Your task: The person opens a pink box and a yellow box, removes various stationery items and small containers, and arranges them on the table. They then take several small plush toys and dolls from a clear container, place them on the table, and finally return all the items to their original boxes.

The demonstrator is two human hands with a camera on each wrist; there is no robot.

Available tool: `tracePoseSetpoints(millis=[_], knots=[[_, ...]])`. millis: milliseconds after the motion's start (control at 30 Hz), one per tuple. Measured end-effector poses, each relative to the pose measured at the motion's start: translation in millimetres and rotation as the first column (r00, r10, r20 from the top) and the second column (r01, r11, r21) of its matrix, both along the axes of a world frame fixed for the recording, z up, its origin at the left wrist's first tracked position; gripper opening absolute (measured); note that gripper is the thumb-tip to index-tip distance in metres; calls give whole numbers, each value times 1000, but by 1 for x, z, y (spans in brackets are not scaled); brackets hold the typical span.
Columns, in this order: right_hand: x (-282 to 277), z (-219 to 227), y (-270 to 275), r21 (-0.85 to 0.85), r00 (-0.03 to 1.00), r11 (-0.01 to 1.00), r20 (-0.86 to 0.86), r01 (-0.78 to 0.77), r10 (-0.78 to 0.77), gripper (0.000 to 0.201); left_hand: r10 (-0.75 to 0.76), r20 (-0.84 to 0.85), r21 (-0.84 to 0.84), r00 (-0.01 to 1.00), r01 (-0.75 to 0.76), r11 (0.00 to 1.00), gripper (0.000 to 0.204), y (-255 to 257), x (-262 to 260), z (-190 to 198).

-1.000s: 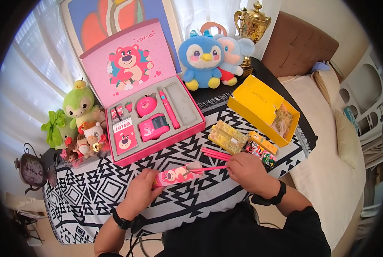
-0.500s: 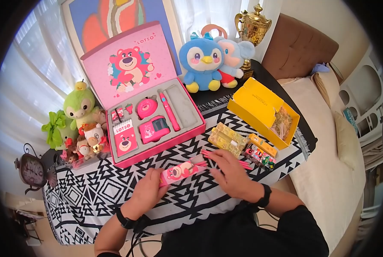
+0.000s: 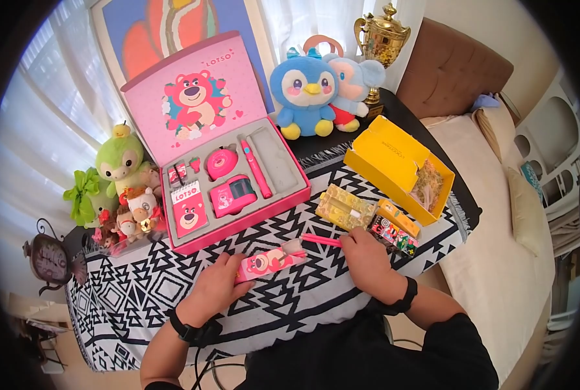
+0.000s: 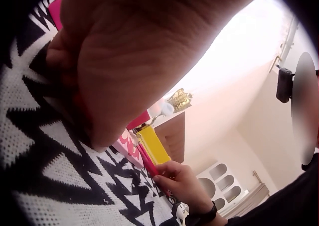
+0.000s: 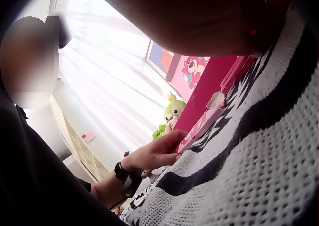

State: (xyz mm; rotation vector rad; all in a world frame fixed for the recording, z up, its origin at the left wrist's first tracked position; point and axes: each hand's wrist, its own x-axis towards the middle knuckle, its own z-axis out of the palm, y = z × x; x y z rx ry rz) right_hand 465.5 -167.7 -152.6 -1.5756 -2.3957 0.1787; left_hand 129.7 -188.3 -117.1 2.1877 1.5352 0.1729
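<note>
The left hand point(image 3: 216, 286) grips the closed end of a slim pink bear-print box point(image 3: 264, 263), whose flap stands open toward the right. Several pink pencils point(image 3: 321, 240) reach out leftward from the fingers of the right hand point(image 3: 370, 265), which pinches them at their right end. Their tips lie close to the box's open end, where a few pink ends show. In the left wrist view, the right hand point(image 4: 182, 183) holds the pink pencils point(image 4: 148, 162). The right wrist view shows the left hand point(image 5: 152, 154) on the pink box point(image 5: 199, 129).
Behind the hands stands a large open pink gift box point(image 3: 244, 224) with stationery in its tray. To the right are a yellow patterned box point(image 3: 345, 208), small colourful boxes point(image 3: 394, 235) and a yellow carton point(image 3: 384, 156). Plush toys point(image 3: 306, 94) and a gold trophy point(image 3: 382, 42) stand behind.
The right hand first moved left over the pencils, then back right, and now pinches the bunch at its right end. The left hand and slim box shifted only slightly.
</note>
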Motion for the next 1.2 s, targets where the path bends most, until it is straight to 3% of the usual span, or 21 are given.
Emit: tracePoseSetpoints(millis=[333, 400, 733, 800, 833, 900, 1033, 1100, 1200], knots=[[6, 4, 3, 146, 999, 989, -46, -11, 18, 22, 0, -70, -37, 998, -3, 999, 55, 6, -1, -3], [7, 12, 3, 238, 993, 969, -83, -67, 89, 25, -1, -55, -26, 998, -1, 1000, 55, 4, -3, -4], [-4, 23, 4, 271, 959, 931, -73, -244, 273, 33, -46, 60, 3, 997, 46, 999, 51, 2, -2, -11], [-13, 24, 8, 313, 889, 879, -172, -360, 425, 32, -60, 93, -18, 994, 62, 998, 51, 1, 4, -10], [-17, 25, 9, 313, 889, 879, -172, -358, 423, 32, -71, 127, -38, 989, 76, 996, 51, 1, 7, -10], [-22, 24, 12, 388, 806, 882, -410, -269, 427, 33, -58, 134, -47, 989, 65, 997, 50, 0, 10, -5], [-21, 14, 5, 311, 785, 942, -548, -128, 288, 51, -34, 183, -75, 982, 49, 996, 50, -1, 10, -2], [-32, 3, 0, 122, 681, 932, -652, -341, 334, 68, -73, 217, -51, 974, 86, 995, 50, 0, 15, -9], [-37, 0, 0, 76, 627, 892, -684, -446, 372, 77, -103, 219, -20, 970, 110, 994, 50, 0, 22, -14]])
